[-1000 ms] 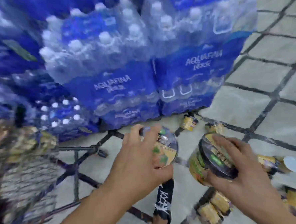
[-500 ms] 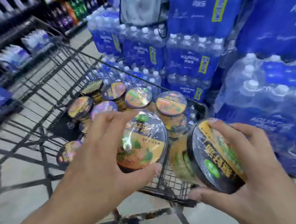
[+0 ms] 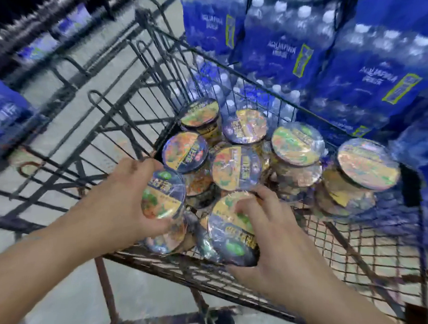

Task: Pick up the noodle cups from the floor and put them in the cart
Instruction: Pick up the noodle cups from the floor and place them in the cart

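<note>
- Wire cart, dark metal mesh, centre frame; grey floor below.
- Round foil-lidded noodle cups clustered inside.
- One cup gripped by left hand; another cup gripped by right hand.
- Shrink-wrapped blue water packs stacked upper right.

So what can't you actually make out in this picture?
- Head view: the lid print on the noodle cups is too blurred to read.
- The cup under the right hand: fingers cover part of its lid.
- The floor where cups lay: out of frame.
- The cart: cut off at the right edge.
</note>
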`<state>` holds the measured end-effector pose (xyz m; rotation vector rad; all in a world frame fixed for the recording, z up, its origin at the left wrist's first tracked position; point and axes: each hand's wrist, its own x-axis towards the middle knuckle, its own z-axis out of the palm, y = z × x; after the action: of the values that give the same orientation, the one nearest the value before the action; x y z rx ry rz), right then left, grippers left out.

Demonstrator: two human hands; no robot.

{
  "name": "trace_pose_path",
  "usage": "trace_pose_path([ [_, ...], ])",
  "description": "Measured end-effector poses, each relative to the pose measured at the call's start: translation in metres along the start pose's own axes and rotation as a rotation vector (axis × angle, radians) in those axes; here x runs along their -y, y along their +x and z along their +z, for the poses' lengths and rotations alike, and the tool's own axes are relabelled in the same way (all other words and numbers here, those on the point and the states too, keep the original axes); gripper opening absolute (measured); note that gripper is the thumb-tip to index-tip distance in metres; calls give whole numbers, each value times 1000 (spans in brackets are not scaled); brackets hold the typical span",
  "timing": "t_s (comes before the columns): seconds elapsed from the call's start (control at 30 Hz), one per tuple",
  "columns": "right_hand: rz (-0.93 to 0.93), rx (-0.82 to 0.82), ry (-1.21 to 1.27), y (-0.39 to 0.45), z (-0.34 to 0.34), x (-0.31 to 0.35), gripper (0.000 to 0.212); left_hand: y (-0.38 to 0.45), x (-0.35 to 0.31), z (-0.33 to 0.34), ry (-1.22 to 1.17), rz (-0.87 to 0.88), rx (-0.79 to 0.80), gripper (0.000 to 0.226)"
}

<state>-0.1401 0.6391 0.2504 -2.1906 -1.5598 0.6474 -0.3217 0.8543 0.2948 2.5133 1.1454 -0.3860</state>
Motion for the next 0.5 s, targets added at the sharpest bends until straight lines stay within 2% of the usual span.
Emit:
trace_pose_path([
  [0.13, -83, 93, -107, 26, 23, 12, 80, 17, 13, 20, 169, 44, 157, 85],
  [0.27, -176, 150, -185, 43, 40, 13, 75, 30, 22, 28, 275, 105, 180, 73],
  [0.4, -192, 212, -249, 50, 48, 5, 83, 38, 35, 35, 323, 111, 198, 59],
  [0.5, -179, 196, -204, 43, 37, 0, 85, 39, 29, 33, 354, 114, 214, 49],
])
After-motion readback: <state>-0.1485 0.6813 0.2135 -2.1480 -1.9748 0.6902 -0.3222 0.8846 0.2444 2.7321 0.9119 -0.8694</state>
